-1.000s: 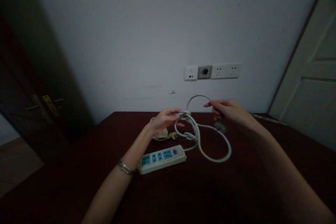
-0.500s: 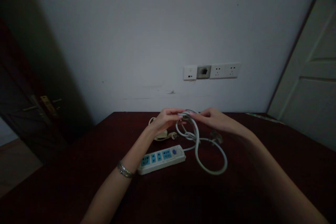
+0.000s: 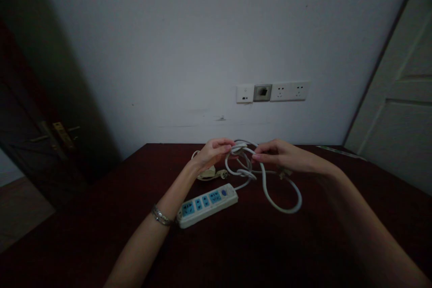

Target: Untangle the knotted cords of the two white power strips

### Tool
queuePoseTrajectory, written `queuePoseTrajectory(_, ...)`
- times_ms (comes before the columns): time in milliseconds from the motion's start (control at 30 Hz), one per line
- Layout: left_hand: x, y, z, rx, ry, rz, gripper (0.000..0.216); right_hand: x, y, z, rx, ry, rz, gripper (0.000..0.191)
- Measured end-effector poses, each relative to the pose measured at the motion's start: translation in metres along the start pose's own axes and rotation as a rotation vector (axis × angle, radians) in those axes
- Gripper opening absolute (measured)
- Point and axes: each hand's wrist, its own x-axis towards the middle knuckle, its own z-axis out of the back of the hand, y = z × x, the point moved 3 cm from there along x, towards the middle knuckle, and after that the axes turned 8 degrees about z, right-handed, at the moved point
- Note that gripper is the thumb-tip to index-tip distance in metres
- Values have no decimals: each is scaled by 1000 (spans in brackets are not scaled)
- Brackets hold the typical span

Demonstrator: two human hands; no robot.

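Observation:
A white power strip [image 3: 206, 204] with blue sockets lies on the dark red table [image 3: 236, 252]. Its thick white cable [image 3: 270, 191] rises in tangled loops and is knotted between my hands. My left hand [image 3: 212, 153] pinches the top of the coil. My right hand [image 3: 280, 156] grips a strand of the same cable just to the right, a few centimetres away. One loop hangs down onto the table below my right hand. The cable's plug [image 3: 286, 173] shows dimly under my right wrist.
A small cream-coloured object with a thin cord and plug [image 3: 212, 173] lies behind the strip. Wall sockets [image 3: 272, 92] sit on the white wall above the table's far edge. A dark door with a brass handle [image 3: 57, 132] is at left, a white door [image 3: 401, 112] at right.
My right hand swung from a raised position on the right down and left to meet my left hand at the coil. The hanging loop shifted and the strip slid slightly.

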Motion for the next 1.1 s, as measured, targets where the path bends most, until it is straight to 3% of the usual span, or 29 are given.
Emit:
queuePoseTrajectory(267, -1, 2, -4, 172, 47, 22, 49, -3, 1, 5, -72, -15, 61, 40)
queuePoseTrajectory(467, 1, 6, -16, 204, -4, -7, 56, -6, 2, 8, -164, 0, 48, 41)
queuePoseTrajectory(833, -11, -6, -37, 707, -137, -400, 50, -8, 0, 9, -135, 21, 22, 40)
queuePoseTrajectory(1100, -18, -2, -54, 906, -170, -563, 52, -1, 5, 3, -175, 10, 66, 34)
